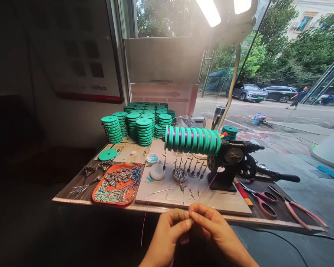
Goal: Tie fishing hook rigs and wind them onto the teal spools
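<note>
My left hand (172,227) and my right hand (210,224) meet just off the front edge of the wooden board (228,208). Thumb and forefinger of each are pinched together, fingertips touching. What lies between them is too small to make out. Behind them, short metal swivels (193,196) lie on the board, near a thin metal needle-like tool (160,191). A row of green foam spools (193,141) wound with purple line is mounted on a black hand-cranked winder (233,154). Pink line (213,181) runs down from the winder toward the board. Several small weighted rigs (193,168) dangle below the spools.
An orange tray (94,196) at left holds metal weights and small coloured sleeves. Stacks of green spools (144,129) stand behind it. Scissors (264,202) and pink-handled pliers (297,213) lie at right. A white round lid (157,172) and a small bead dish (180,178) sit mid-board.
</note>
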A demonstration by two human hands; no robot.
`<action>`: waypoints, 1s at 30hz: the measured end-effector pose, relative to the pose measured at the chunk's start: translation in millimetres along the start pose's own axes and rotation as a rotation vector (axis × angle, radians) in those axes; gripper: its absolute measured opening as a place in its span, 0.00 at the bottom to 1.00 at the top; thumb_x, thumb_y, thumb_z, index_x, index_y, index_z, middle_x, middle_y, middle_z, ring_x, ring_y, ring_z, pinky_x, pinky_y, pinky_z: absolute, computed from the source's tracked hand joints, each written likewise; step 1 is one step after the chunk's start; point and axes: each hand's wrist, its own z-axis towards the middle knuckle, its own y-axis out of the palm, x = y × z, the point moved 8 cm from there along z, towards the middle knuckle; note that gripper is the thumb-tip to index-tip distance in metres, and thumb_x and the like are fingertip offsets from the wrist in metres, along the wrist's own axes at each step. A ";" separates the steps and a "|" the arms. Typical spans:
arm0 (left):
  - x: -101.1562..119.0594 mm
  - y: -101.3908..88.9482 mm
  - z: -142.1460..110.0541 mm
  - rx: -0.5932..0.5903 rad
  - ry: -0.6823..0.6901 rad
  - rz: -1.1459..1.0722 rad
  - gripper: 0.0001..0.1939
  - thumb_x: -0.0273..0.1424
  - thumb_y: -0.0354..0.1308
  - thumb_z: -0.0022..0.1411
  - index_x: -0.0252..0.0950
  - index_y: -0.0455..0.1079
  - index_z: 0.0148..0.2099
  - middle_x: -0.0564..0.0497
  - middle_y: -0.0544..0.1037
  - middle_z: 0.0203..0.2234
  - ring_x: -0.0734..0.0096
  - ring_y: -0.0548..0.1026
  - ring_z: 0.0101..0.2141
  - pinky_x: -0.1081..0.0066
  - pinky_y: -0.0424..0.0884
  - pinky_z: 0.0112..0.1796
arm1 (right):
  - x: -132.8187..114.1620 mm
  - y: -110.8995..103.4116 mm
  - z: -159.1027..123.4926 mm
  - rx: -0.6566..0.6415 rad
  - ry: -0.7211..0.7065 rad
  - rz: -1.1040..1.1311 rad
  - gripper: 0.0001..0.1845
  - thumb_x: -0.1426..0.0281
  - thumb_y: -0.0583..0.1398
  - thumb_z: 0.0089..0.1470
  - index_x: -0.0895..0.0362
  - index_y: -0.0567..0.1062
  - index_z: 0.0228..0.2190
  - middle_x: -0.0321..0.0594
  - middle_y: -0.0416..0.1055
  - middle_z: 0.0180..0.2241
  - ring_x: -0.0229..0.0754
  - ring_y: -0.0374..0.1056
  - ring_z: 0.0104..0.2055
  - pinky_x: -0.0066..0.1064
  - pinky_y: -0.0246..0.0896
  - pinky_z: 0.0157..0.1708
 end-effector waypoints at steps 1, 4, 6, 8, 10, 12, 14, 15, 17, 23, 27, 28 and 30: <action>-2.7 -0.5 0.5 0.001 -0.042 -0.037 0.10 0.34 0.57 0.46 0.31 0.68 0.26 0.53 0.65 0.18 0.77 0.63 0.21 0.77 0.54 0.21 | -0.1 2.2 -0.6 -0.012 0.009 0.020 0.08 0.68 0.63 0.44 0.58 0.71 0.25 0.32 0.63 0.19 0.30 0.57 0.20 0.22 0.50 0.22; 0.9 -1.4 0.1 0.036 -0.065 -0.035 0.06 0.29 0.56 0.43 0.31 0.68 0.26 0.54 0.65 0.19 0.80 0.60 0.19 0.77 0.55 0.21 | -5.2 8.8 -2.6 -0.037 0.006 0.024 0.06 0.69 0.63 0.45 0.58 0.71 0.25 0.34 0.67 0.22 0.33 0.62 0.23 0.23 0.53 0.24; 6.1 -1.0 -0.8 0.056 -0.063 -0.001 0.07 0.25 0.54 0.41 0.32 0.68 0.28 0.55 0.65 0.20 0.80 0.60 0.19 0.77 0.56 0.21 | -9.6 11.3 -3.4 -0.044 -0.007 0.001 0.05 0.69 0.63 0.45 0.58 0.71 0.25 0.35 0.67 0.22 0.34 0.63 0.24 0.24 0.54 0.25; 9.6 -1.7 -1.6 0.080 -0.071 0.050 0.10 0.24 0.53 0.40 0.32 0.69 0.30 0.56 0.65 0.20 0.80 0.60 0.19 0.76 0.57 0.22 | -12.7 10.7 -3.5 -0.037 -0.026 -0.025 0.05 0.70 0.62 0.46 0.59 0.72 0.25 0.35 0.68 0.23 0.34 0.63 0.25 0.24 0.55 0.27; 12.6 -4.3 -2.1 0.111 -0.060 0.133 0.09 0.26 0.55 0.42 0.31 0.69 0.30 0.55 0.65 0.20 0.80 0.60 0.19 0.76 0.57 0.21 | -14.0 7.1 -2.8 -0.022 -0.051 -0.062 0.05 0.69 0.62 0.46 0.59 0.72 0.25 0.34 0.66 0.22 0.33 0.61 0.25 0.24 0.54 0.27; 17.4 -7.6 -2.5 0.147 -0.002 0.234 0.08 0.30 0.58 0.44 0.31 0.69 0.29 0.54 0.66 0.19 0.79 0.60 0.20 0.76 0.56 0.22 | -13.6 1.3 -1.6 0.002 -0.077 -0.104 0.06 0.69 0.62 0.46 0.59 0.72 0.24 0.32 0.64 0.20 0.32 0.59 0.23 0.23 0.52 0.25; 23.4 -9.9 -3.8 0.183 0.079 0.322 0.10 0.34 0.59 0.45 0.31 0.69 0.27 0.54 0.66 0.19 0.77 0.61 0.21 0.76 0.57 0.23 | -11.5 -4.3 -0.3 0.026 -0.086 -0.135 0.07 0.68 0.63 0.45 0.60 0.72 0.24 0.31 0.62 0.19 0.31 0.57 0.23 0.23 0.51 0.25; 26.6 -10.4 -4.7 0.198 0.119 0.361 0.11 0.36 0.59 0.46 0.31 0.69 0.26 0.54 0.66 0.19 0.76 0.62 0.22 0.75 0.57 0.25 | -10.3 -6.2 0.1 0.037 -0.085 -0.141 0.07 0.68 0.63 0.45 0.60 0.72 0.24 0.31 0.61 0.19 0.31 0.57 0.22 0.23 0.50 0.24; 32.8 -9.2 -6.9 0.212 0.185 0.423 0.12 0.37 0.59 0.47 0.31 0.68 0.24 0.53 0.66 0.19 0.75 0.62 0.24 0.75 0.58 0.27 | -8.8 -7.5 0.0 0.059 -0.076 -0.124 0.08 0.68 0.64 0.44 0.60 0.72 0.24 0.31 0.62 0.19 0.30 0.56 0.22 0.23 0.50 0.24; 30.1 -0.1 -6.3 0.102 0.160 0.206 0.15 0.38 0.60 0.47 0.32 0.62 0.19 0.58 0.59 0.15 0.80 0.56 0.20 0.77 0.53 0.23 | -6.6 1.3 -7.3 0.151 -0.012 0.049 0.09 0.68 0.66 0.39 0.59 0.72 0.23 0.34 0.67 0.22 0.33 0.61 0.25 0.23 0.54 0.27; 6.1 0.2 -1.3 0.032 0.025 -0.011 0.15 0.39 0.61 0.45 0.32 0.64 0.23 0.56 0.63 0.17 0.81 0.58 0.19 0.78 0.51 0.22 | 1.5 1.8 -5.9 0.142 0.033 0.092 0.12 0.66 0.67 0.38 0.59 0.71 0.23 0.33 0.66 0.21 0.31 0.60 0.23 0.21 0.52 0.23; 1.9 0.1 -0.4 0.021 0.015 -0.039 0.15 0.39 0.61 0.46 0.31 0.65 0.24 0.54 0.65 0.18 0.80 0.60 0.20 0.77 0.51 0.22 | 4.4 0.6 -4.7 0.133 0.049 0.093 0.12 0.66 0.67 0.37 0.58 0.71 0.23 0.33 0.65 0.20 0.31 0.59 0.22 0.21 0.50 0.22; -2.0 0.4 0.2 0.008 0.015 -0.076 0.14 0.38 0.61 0.46 0.31 0.66 0.25 0.52 0.68 0.19 0.79 0.63 0.21 0.77 0.52 0.23 | 9.0 -1.6 -2.5 0.112 0.070 0.100 0.12 0.66 0.66 0.38 0.58 0.70 0.23 0.32 0.63 0.20 0.30 0.58 0.21 0.21 0.47 0.20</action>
